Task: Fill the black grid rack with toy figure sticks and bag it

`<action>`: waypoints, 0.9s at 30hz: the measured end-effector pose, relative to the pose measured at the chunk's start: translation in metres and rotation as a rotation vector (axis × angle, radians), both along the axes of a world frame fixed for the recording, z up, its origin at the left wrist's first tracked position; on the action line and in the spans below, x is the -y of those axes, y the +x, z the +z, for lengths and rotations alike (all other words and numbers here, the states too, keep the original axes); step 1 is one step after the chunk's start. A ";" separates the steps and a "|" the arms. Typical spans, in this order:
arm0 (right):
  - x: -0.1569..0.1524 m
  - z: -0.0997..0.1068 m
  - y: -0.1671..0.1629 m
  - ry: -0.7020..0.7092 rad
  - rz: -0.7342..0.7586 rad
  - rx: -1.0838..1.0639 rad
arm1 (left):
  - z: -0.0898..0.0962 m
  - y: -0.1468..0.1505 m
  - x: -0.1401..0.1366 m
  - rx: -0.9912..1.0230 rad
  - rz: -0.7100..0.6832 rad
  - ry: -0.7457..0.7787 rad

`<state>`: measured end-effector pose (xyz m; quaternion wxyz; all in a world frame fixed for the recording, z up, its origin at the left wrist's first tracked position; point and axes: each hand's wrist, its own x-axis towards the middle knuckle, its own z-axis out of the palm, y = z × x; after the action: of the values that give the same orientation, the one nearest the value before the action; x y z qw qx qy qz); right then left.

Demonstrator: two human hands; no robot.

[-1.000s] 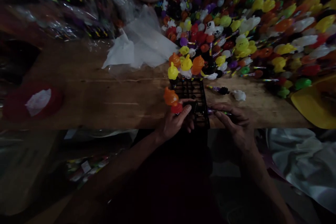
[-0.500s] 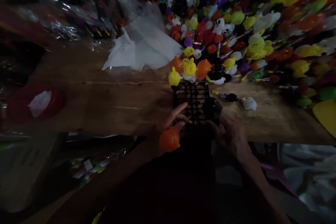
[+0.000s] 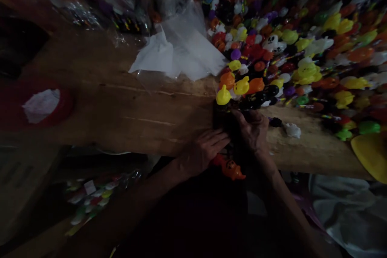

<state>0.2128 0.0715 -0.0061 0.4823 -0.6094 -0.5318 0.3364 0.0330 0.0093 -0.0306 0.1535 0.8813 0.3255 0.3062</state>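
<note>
My left hand (image 3: 208, 147) is closed beside the near end of the dark rack, its fingers pointing right. Below its fingertips an orange pumpkin-faced toy (image 3: 231, 168) sticks out, with a redder part against the palm. My right hand (image 3: 254, 134) is at the rack's far right side, fingers curled at a black plastic toy (image 3: 254, 100); the dimness hides the exact grip. Along the rack's far end stand a yellow toy (image 3: 223, 96), another yellow toy with ears (image 3: 242, 86) and an orange one (image 3: 227, 80). My hands and shadow cover most of the rack.
A large heap of colourful plastic toys (image 3: 305, 70) fills the right back. White plastic sheeting (image 3: 181, 54) lies left of it. A red container (image 3: 65, 105) is on the left of the wooden table (image 3: 136, 105). A white toy (image 3: 292, 130) lies right of my right hand.
My right hand has moved the black toy forward to the rack's far end. My left hand has turned over, and the orange toy has swung to the right beneath it. The view has shifted left.
</note>
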 end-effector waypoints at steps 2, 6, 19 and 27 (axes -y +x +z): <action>0.001 0.004 0.002 -0.003 -0.030 0.079 | 0.002 0.000 0.000 0.014 0.004 0.008; 0.002 0.006 0.006 0.047 0.001 0.257 | 0.012 -0.003 -0.002 -0.008 -0.019 -0.035; -0.009 -0.008 0.012 0.205 0.080 0.548 | 0.014 -0.002 -0.005 -0.015 -0.008 -0.032; -0.010 -0.011 0.008 0.237 0.144 0.487 | 0.013 -0.005 -0.007 -0.073 -0.036 -0.003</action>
<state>0.2210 0.0811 -0.0170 0.3831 -0.5722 -0.7097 0.1492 0.0279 0.0162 -0.0179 0.1482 0.8973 0.3156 0.2708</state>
